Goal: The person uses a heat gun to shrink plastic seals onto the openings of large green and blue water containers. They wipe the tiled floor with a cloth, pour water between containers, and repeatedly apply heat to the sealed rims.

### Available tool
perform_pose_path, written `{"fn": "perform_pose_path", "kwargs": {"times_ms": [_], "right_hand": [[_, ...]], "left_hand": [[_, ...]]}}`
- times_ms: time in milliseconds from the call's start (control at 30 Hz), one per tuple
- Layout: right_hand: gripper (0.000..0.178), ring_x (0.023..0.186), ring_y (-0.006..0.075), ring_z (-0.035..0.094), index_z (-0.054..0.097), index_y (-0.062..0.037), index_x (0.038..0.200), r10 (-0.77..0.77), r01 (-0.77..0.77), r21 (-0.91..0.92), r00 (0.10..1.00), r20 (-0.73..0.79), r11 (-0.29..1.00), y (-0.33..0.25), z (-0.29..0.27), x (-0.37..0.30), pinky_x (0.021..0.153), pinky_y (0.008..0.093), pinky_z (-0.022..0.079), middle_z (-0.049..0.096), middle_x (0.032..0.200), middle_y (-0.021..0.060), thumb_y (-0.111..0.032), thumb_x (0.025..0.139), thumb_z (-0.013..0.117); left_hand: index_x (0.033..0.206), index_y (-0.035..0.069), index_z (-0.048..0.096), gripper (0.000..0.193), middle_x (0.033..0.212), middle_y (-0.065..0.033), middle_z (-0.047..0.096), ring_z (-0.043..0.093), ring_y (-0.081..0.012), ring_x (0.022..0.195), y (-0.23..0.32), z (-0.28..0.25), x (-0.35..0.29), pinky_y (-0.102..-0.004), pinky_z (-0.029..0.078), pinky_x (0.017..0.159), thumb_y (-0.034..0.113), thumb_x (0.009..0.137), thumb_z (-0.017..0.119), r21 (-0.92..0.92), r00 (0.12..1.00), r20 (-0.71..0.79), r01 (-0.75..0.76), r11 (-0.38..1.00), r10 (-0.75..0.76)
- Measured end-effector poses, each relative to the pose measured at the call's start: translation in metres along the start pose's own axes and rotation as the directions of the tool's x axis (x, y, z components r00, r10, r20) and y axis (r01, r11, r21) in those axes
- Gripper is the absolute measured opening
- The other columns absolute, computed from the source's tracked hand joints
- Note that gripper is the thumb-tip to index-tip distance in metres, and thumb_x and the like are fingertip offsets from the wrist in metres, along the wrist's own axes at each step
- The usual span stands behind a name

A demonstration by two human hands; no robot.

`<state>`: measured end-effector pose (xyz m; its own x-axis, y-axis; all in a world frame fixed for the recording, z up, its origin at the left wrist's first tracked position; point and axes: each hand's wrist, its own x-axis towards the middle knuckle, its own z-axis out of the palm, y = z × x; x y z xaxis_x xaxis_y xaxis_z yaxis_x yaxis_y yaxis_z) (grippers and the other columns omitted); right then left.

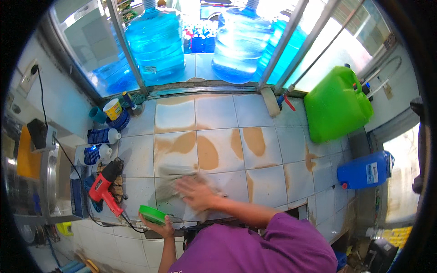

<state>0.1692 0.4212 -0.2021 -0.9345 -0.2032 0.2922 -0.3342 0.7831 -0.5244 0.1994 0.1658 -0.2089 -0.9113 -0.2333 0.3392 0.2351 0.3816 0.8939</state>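
My left hand (163, 227) grips a shallow, round green dish (153, 214) by its side, near the front edge of the counter; what is in it I cannot make out. On the white tiled counter, my right hand (196, 192) presses flat on a grey cloth (169, 183), fingers spread and slightly blurred. Brown stains (208, 153) mark the tiles beyond the cloth. A red and black heat gun (105, 187) rests left of my left hand, its cord running over the counter's front edge.
Blue-labelled bottles (101, 136) and a yellow-and-white tub (113, 109) stand at the left. On the right are a large green jerrycan (334, 107) and a smaller blue jug (365, 170). Big blue water bottles (154, 45) stand beyond the window frame (205, 89).
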Motion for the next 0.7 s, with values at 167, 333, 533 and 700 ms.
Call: {"fn": "perform_pose_path", "kwargs": {"times_ms": [167, 333, 533, 700], "right_hand": [[0.060, 0.147, 0.0339, 0.039, 0.054, -0.0047, 0.145, 0.389, -0.531, -0.406, 0.838, -0.383, 0.744, 0.184, -0.124, -0.006, 0.120, 0.0615, 0.023, 0.049, 0.155, 0.0164, -0.037, 0.095, 0.054], [0.058, 0.149, 0.0332, 0.035, 0.055, -0.0026, 0.142, 0.501, -0.604, -0.417, 0.796, -0.339, 0.679, 0.104, -0.068, -0.020, 0.120, 0.0679, 0.018, 0.051, 0.152, 0.0169, -0.040, 0.097, 0.049], [0.058, 0.145, 0.0338, 0.043, 0.056, -0.0114, 0.146, 0.293, -0.312, -0.245, 0.950, -0.110, 0.918, 0.080, -0.131, -0.189, 0.123, 0.0575, 0.024, 0.049, 0.155, 0.0158, -0.039, 0.095, 0.058], [0.058, 0.147, 0.0382, 0.038, 0.050, -0.0061, 0.148, 0.652, -0.834, -0.392, 0.550, -0.522, 0.389, 0.190, -0.238, -0.269, 0.121, 0.0609, 0.022, 0.047, 0.155, 0.0181, -0.039, 0.100, 0.049]], "left_hand": [[0.158, -0.001, 0.020, 0.112, 0.160, -0.0212, 0.026, 0.030, -0.0362, 0.147, -0.005, 0.002, -0.002, -0.0517, 0.026, 0.120, 0.056, 0.082, 0.079, 0.075, 0.999, 0.018, -0.038, 0.996, 0.037], [0.159, -0.001, 0.020, 0.109, 0.159, -0.0231, 0.033, 0.037, -0.0375, 0.144, -0.009, 0.004, 0.002, -0.0502, 0.032, 0.118, 0.049, 0.084, 0.081, 0.025, 0.995, 0.042, -0.091, 0.996, 0.090], [0.159, 0.002, 0.022, 0.100, 0.158, -0.0238, 0.034, 0.040, -0.0381, 0.141, -0.014, 0.002, 0.004, -0.0510, 0.035, 0.116, 0.040, 0.088, 0.081, 0.094, 0.992, 0.037, -0.126, 0.987, 0.123], [0.159, 0.002, 0.024, 0.097, 0.158, -0.0230, 0.033, 0.039, -0.0382, 0.142, -0.008, 0.001, 0.002, -0.0508, 0.035, 0.117, 0.040, 0.089, 0.080, 0.138, 0.994, 0.030, -0.110, 0.984, 0.107]]}}
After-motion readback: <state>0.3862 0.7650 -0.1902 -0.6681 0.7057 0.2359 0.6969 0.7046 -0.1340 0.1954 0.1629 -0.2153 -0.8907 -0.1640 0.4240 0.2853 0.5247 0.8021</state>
